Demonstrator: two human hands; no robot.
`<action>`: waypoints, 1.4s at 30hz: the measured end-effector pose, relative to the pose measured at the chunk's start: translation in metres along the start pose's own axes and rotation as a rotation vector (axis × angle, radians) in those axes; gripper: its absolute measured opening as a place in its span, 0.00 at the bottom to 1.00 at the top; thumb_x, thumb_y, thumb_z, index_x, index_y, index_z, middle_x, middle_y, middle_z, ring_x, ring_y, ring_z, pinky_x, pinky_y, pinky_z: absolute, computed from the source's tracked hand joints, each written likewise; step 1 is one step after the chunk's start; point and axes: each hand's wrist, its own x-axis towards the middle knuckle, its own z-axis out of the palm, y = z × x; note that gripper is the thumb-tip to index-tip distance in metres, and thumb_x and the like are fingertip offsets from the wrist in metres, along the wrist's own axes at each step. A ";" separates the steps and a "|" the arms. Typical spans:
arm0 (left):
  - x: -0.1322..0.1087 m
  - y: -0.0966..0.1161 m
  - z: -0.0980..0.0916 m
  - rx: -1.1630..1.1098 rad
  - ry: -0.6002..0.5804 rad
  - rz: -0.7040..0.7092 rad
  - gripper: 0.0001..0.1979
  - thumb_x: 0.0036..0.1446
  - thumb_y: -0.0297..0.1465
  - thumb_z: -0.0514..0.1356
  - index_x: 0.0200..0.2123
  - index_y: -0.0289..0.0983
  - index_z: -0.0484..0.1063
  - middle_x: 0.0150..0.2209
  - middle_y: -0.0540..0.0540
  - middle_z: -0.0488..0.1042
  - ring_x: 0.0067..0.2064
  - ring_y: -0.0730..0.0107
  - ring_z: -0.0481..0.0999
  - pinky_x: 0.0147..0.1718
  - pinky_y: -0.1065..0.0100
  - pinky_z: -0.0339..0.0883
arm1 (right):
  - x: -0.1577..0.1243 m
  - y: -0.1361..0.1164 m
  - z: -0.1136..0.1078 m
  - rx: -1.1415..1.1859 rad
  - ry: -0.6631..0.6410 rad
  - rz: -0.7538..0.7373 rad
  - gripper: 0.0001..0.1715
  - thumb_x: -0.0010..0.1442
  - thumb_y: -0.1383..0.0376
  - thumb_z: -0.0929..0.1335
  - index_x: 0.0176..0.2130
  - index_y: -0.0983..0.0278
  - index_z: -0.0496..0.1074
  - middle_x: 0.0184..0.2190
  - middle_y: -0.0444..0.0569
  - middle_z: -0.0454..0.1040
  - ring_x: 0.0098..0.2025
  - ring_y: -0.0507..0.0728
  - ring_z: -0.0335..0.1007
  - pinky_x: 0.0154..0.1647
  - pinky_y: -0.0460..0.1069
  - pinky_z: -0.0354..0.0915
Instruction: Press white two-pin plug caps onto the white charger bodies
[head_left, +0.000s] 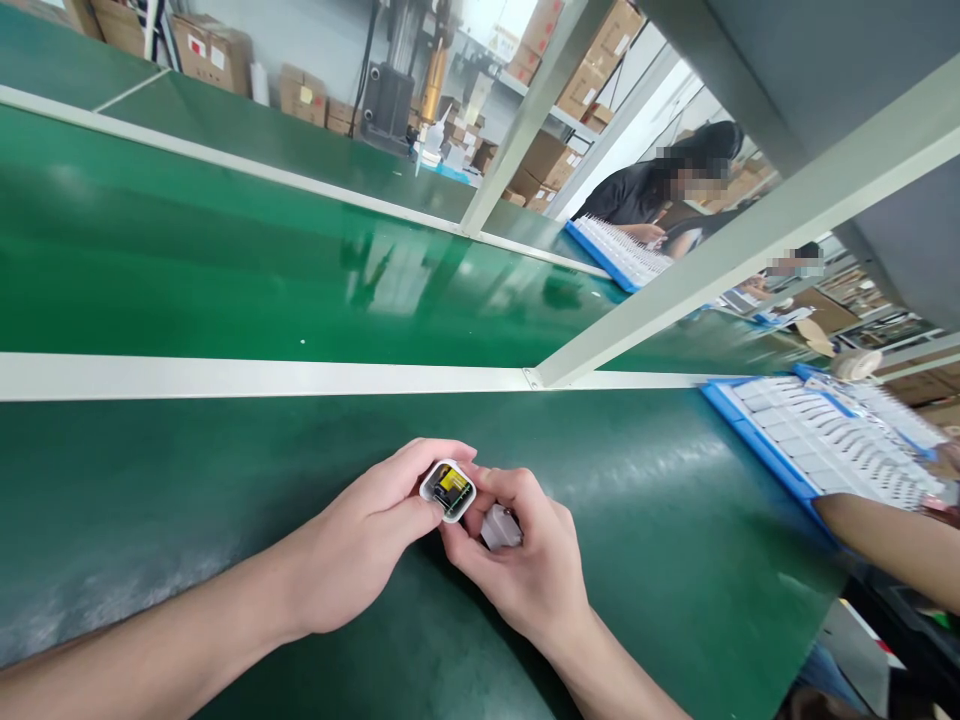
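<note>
My left hand [360,540] grips a small white square charger housing [448,490], its open end facing up and showing a yellow part and dark parts inside. My right hand [529,570] touches that housing with its fingertips and also holds a small white-grey cap piece [500,527] against the palm. Both hands meet low over the green table [187,500], near its front middle.
A white rail [262,377] crosses the table, and beyond it lies a green conveyor belt [225,270]. At right a blue tray [817,445] holds several white parts, with another person's forearm [892,540] beside it. A slanted white post [720,250], a far blue tray [619,252] and other workers stand behind.
</note>
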 end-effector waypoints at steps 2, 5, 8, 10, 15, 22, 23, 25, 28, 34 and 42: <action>0.002 -0.001 0.000 -0.048 0.000 0.006 0.17 0.68 0.31 0.52 0.58 0.45 0.67 0.56 0.48 0.72 0.59 0.62 0.69 0.60 0.58 0.62 | 0.000 0.000 0.000 -0.017 -0.003 -0.015 0.16 0.61 0.69 0.70 0.46 0.57 0.64 0.23 0.35 0.67 0.21 0.48 0.65 0.23 0.43 0.60; 0.005 -0.005 0.000 -0.146 -0.022 0.017 0.17 0.66 0.28 0.52 0.56 0.43 0.68 0.52 0.48 0.74 0.56 0.61 0.72 0.57 0.58 0.64 | 0.001 0.000 0.000 -0.046 -0.019 -0.036 0.15 0.61 0.70 0.69 0.46 0.57 0.63 0.23 0.35 0.67 0.21 0.49 0.64 0.22 0.43 0.60; 0.007 -0.006 0.000 -0.193 -0.026 0.010 0.17 0.64 0.26 0.53 0.54 0.42 0.69 0.48 0.48 0.75 0.53 0.61 0.73 0.55 0.58 0.65 | 0.001 -0.001 0.000 -0.061 -0.022 -0.054 0.15 0.62 0.71 0.69 0.45 0.57 0.62 0.23 0.35 0.67 0.21 0.48 0.64 0.23 0.43 0.60; 0.007 -0.005 0.000 -0.204 -0.022 0.003 0.16 0.63 0.26 0.53 0.53 0.42 0.70 0.48 0.48 0.75 0.53 0.60 0.73 0.55 0.57 0.64 | 0.001 -0.001 0.000 -0.070 -0.018 -0.060 0.15 0.61 0.71 0.69 0.44 0.57 0.62 0.23 0.35 0.67 0.21 0.48 0.64 0.23 0.43 0.59; 0.005 0.001 0.003 -0.244 -0.024 -0.032 0.15 0.63 0.28 0.54 0.52 0.40 0.71 0.47 0.46 0.76 0.52 0.58 0.73 0.56 0.55 0.62 | 0.001 -0.001 0.001 -0.078 -0.006 -0.080 0.13 0.61 0.71 0.69 0.42 0.58 0.62 0.23 0.35 0.66 0.21 0.48 0.63 0.22 0.43 0.59; 0.006 -0.001 0.001 -0.277 -0.028 -0.039 0.16 0.64 0.28 0.54 0.53 0.42 0.71 0.48 0.47 0.75 0.55 0.58 0.71 0.57 0.54 0.59 | 0.000 -0.001 0.001 -0.036 0.023 -0.068 0.14 0.60 0.72 0.69 0.42 0.59 0.63 0.23 0.33 0.65 0.21 0.46 0.61 0.24 0.41 0.58; 0.006 -0.002 0.001 -0.280 -0.031 -0.033 0.16 0.65 0.28 0.55 0.54 0.43 0.71 0.50 0.48 0.75 0.56 0.58 0.70 0.58 0.55 0.59 | 0.000 0.000 0.001 -0.029 0.028 -0.055 0.15 0.59 0.72 0.69 0.43 0.59 0.63 0.23 0.33 0.65 0.21 0.46 0.61 0.24 0.41 0.58; 0.006 -0.004 -0.001 -0.282 -0.034 -0.026 0.17 0.66 0.28 0.55 0.56 0.44 0.70 0.53 0.48 0.74 0.60 0.58 0.68 0.60 0.56 0.58 | 0.001 0.000 0.000 -0.013 0.034 -0.035 0.15 0.59 0.71 0.70 0.44 0.58 0.64 0.23 0.33 0.65 0.21 0.46 0.61 0.24 0.41 0.59; 0.006 -0.006 -0.003 -0.279 -0.040 -0.030 0.17 0.66 0.29 0.55 0.57 0.44 0.70 0.55 0.49 0.73 0.61 0.59 0.67 0.61 0.56 0.56 | 0.001 0.001 0.001 0.002 0.035 -0.019 0.15 0.59 0.71 0.70 0.43 0.59 0.64 0.23 0.33 0.65 0.21 0.46 0.61 0.24 0.40 0.59; 0.007 -0.005 -0.002 -0.246 -0.051 -0.006 0.15 0.66 0.27 0.54 0.54 0.42 0.71 0.50 0.48 0.75 0.55 0.60 0.70 0.56 0.57 0.60 | 0.001 0.000 0.001 -0.016 0.021 -0.047 0.15 0.59 0.71 0.70 0.44 0.58 0.64 0.23 0.33 0.65 0.21 0.46 0.60 0.25 0.40 0.59; 0.007 -0.005 0.001 -0.224 -0.039 -0.005 0.17 0.65 0.26 0.53 0.54 0.43 0.71 0.47 0.49 0.76 0.52 0.60 0.72 0.55 0.55 0.59 | -0.001 -0.002 0.002 -0.031 0.014 -0.027 0.16 0.58 0.71 0.70 0.44 0.58 0.64 0.23 0.33 0.66 0.21 0.45 0.60 0.24 0.40 0.58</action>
